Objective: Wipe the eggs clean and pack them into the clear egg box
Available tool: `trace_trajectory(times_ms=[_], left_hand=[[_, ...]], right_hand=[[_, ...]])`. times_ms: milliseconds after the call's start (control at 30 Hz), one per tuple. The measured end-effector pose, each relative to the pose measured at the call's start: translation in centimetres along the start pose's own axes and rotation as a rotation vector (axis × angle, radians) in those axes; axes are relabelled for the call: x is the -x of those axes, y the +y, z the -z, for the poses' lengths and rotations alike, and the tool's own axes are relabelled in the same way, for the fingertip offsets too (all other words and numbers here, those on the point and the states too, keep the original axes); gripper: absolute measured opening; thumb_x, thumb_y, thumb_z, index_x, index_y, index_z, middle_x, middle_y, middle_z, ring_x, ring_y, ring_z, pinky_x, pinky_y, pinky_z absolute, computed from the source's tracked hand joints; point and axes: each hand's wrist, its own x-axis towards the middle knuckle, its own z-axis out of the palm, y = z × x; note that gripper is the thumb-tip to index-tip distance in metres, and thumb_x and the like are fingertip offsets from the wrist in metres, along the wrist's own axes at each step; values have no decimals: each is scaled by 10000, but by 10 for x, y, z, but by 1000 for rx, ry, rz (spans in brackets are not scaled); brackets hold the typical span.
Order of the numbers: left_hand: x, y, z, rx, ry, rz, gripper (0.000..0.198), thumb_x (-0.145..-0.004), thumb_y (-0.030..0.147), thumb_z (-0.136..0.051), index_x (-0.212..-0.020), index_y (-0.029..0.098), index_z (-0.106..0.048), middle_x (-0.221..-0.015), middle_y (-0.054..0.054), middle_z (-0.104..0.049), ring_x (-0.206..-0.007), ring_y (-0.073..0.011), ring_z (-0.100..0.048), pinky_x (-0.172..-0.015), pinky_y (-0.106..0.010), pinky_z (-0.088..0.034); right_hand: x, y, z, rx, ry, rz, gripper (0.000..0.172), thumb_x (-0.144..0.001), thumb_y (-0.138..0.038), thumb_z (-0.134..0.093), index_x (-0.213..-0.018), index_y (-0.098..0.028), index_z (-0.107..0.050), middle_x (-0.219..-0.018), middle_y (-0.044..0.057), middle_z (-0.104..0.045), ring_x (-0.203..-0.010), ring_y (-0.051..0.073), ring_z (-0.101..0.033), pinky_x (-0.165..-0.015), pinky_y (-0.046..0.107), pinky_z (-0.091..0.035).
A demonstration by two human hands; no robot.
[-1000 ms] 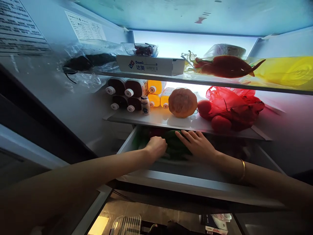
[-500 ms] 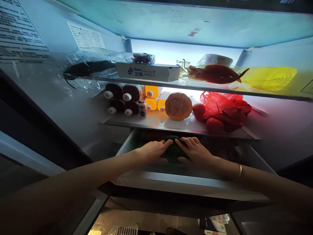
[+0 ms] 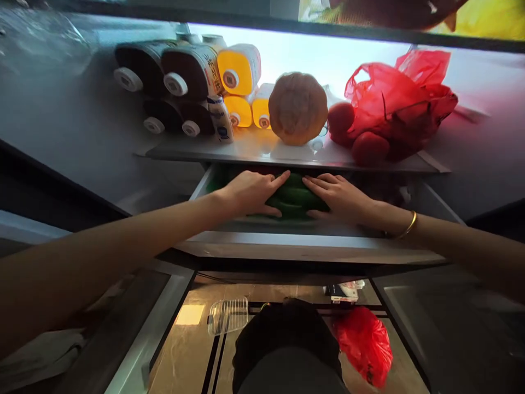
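Note:
A green, ridged vegetable (image 3: 296,197) lies in the pulled-out fridge drawer (image 3: 287,241); its exact kind is not clear. From the left, my left hand (image 3: 256,191) holds it, fingers over the top and thumb lower at the front. On the opposite side my right hand (image 3: 338,196) grips it the same way, with a gold bangle (image 3: 410,225) on that wrist. Both hands partly cover the vegetable. The drawer's dark contents on the right are hard to make out.
Above the drawer, a shelf (image 3: 254,156) carries stacked bottles (image 3: 184,74), a pumpkin (image 3: 298,108) and a red bag (image 3: 394,104) beside red round items. Below, a clear basket (image 3: 228,316) and another red bag (image 3: 365,345) lie on the floor.
My view has tilted down, bringing the floor and a second red bag into sight. My hands stay on the green vegetable, which now shows more clearly.

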Motion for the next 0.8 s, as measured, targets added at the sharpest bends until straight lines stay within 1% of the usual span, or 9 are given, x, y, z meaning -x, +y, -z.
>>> trace_trajectory(times_ms=[133,200,367,467,533,600,667,733,800], left_hand=[[0,3,-2,-31,23,9,946,-872,645,-469,-1549,144,-37,-1312,-223,-520,-1113,-345,-581,-879,-341,-419],[3,6,-5,-36,43,23,963,-869,670,-447,-1545,125,-32,-1310,-230,-509,-1126,-358,-570,-892,-352,-411],[15,-2,-10,17,79,82,903,-865,715,-379,-1536,177,-108,-1292,-184,-532,-1129,-345,-565,-924,-371,-393],[16,-13,-10,57,55,141,938,-812,752,-423,-1514,188,-164,-1294,-155,-541,-1129,-327,-561,-935,-370,-387],[16,-18,-9,60,28,141,964,-756,759,-493,-1476,166,-247,-1284,-144,-549,-1158,-323,-534,-959,-367,-371],[15,-21,-8,42,26,103,951,-689,720,-600,-1403,136,-368,-1304,-159,-532,-1212,-337,-482,-998,-370,-340],[15,-21,-6,28,46,50,884,-618,642,-705,-1302,127,-487,-1345,-178,-496,-1257,-355,-424,-1035,-377,-305],[16,-17,-3,29,46,0,719,-590,549,-757,-1167,150,-595,-1338,-163,-502,-1259,-350,-411,-1052,-384,-290],[19,-11,3,43,-19,-60,451,-615,440,-757,-975,182,-676,-1248,-122,-564,-1182,-313,-480,-1027,-375,-319]], right_hand=[[-5,2,-1,-52,-73,-24,1004,-791,-646,-578,-1502,-28,-232,-1486,216,-381,-1291,384,-377,-1012,512,-373],[-7,5,-4,-69,-87,-38,1075,-741,-669,-620,-1515,-54,-197,-1509,197,-347,-1303,388,-357,-1021,511,-371],[-4,10,-6,-96,-81,-42,1089,-709,-654,-660,-1517,-94,-193,-1485,180,-362,-1280,396,-354,-1016,540,-369],[-3,12,-3,-107,-54,-100,1152,-663,-668,-694,-1523,-110,-169,-1413,181,-418,-1242,398,-389,-1006,553,-368],[-4,13,0,-123,-27,-137,1153,-625,-672,-723,-1508,-125,-221,-1343,172,-467,-1196,380,-436,-985,532,-391],[-7,12,6,-141,-46,-141,1057,-591,-668,-748,-1431,-141,-381,-1241,157,-529,-1127,359,-487,-949,506,-420],[-10,9,14,-179,-120,-127,892,-588,-645,-761,-1297,-156,-529,-1121,132,-582,-1051,330,-529,-927,491,-432],[-13,5,24,-270,-198,-106,699,-624,-605,-756,-1153,-168,-624,-1047,106,-599,-998,292,-556,-920,461,-445],[-15,0,35,-417,-261,-60,498,-679,-572,-735,-995,-189,-691,-1093,92,-584,-1021,257,-565,-941,411,-454]])
